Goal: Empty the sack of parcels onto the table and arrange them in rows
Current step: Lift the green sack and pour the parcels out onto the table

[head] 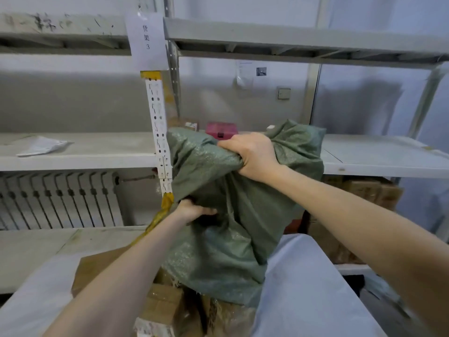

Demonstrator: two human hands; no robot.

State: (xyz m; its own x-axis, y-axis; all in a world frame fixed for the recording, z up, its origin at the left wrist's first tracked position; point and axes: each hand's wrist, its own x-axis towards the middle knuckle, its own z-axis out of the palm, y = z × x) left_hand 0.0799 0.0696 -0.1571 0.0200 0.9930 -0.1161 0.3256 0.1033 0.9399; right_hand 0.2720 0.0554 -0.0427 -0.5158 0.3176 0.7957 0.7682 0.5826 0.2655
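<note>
Sack (233, 227) upended, mouth down over table (303, 288). Right hand (252, 154) clenches its top, left hand (194, 211) grasps its side: likely lifting so boxes (167, 305) slide out.

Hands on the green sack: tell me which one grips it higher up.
The right hand, bunching fabric near the top of the green sack. The left hand grips lower, on its left side.
</note>
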